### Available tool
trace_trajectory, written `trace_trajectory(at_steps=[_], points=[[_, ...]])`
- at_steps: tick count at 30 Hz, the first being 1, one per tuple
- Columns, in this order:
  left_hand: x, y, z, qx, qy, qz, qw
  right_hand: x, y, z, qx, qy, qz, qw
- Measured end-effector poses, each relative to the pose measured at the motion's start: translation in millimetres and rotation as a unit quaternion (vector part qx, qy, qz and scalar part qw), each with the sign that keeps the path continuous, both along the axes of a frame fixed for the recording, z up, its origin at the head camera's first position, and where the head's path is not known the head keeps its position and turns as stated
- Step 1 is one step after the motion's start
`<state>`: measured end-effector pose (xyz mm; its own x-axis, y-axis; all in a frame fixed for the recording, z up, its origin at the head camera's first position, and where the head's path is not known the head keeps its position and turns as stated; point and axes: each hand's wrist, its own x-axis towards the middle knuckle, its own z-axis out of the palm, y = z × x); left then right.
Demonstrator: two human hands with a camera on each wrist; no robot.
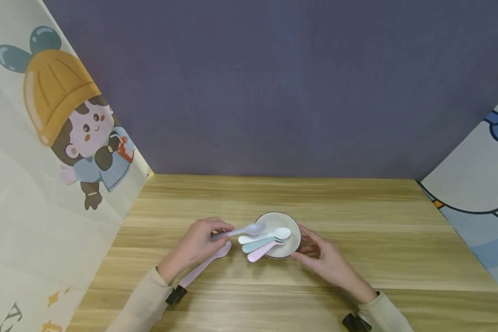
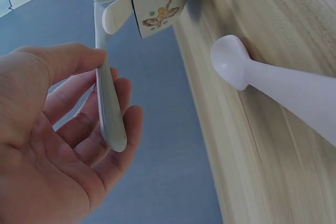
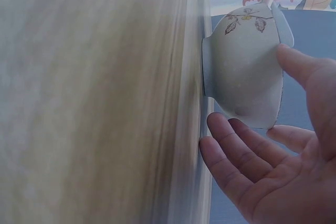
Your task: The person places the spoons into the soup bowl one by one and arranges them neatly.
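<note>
My left hand [image 1: 199, 244] pinches the handle of a pale lilac spoon [image 1: 254, 228] between thumb and fingers. The spoon's scoop end is over the left rim of a small white bowl [image 1: 274, 219] with a dark edge and a painted fruit-branch pattern outside. A white spoon [image 1: 281, 233], a mint-green spoon [image 1: 255, 246] and a pink spoon [image 1: 259, 252] lean in the bowl, handles out to the left. My right hand [image 1: 328, 263] holds the bowl's right side, thumb and index finger at the rim, other fingers loose beside it.
Another pink-lilac spoon [image 1: 203, 267] lies on the wooden table [image 1: 357, 207], beneath and beside the left hand; the wrist covers its handle end. A dark blue panel [image 1: 274, 92] stands behind the table, with cartoon-printed panels [image 1: 20, 161] on both sides.
</note>
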<state>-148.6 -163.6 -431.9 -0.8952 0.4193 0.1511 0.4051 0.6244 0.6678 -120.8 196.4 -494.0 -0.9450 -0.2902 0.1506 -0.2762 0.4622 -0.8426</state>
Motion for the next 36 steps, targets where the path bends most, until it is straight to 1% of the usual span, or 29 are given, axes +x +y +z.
trace_trajectory(at_steps=[2, 5, 9, 17, 25, 29, 36], points=[[0.5, 1.5, -0.4, 0.000, -0.005, 0.003, 1.0000, 0.8, -0.4, -0.2, -0.001, -0.004, 0.002, 1.000], [0.2, 4.5, -0.9, 0.001, -0.003, 0.005, 1.0000, 1.7, -0.8, -0.4, -0.004, -0.009, 0.001, 1.000], [-2.2, 8.1, -0.6, 0.007, 0.008, 0.000, 0.9999, 2.0, -0.6, -0.6, -0.004, -0.008, -0.003, 1.000], [-4.5, 11.4, 0.2, 0.009, 0.004, -0.005, 0.9999, 1.5, 0.0, -0.7, -0.008, -0.007, 0.001, 1.000], [-5.5, 14.5, 1.9, 0.012, 0.020, -0.010, 0.9997, 0.9, -0.1, -0.3, -0.004, -0.004, -0.002, 1.000], [-6.2, 16.5, 1.9, 0.013, 0.019, -0.007, 0.9997, 0.6, 0.0, -0.2, -0.003, -0.001, 0.001, 1.000], [-7.2, 19.8, 3.1, 0.009, 0.006, 0.002, 0.9999, -0.1, 0.2, -1.0, -0.001, -0.001, 0.000, 1.000]])
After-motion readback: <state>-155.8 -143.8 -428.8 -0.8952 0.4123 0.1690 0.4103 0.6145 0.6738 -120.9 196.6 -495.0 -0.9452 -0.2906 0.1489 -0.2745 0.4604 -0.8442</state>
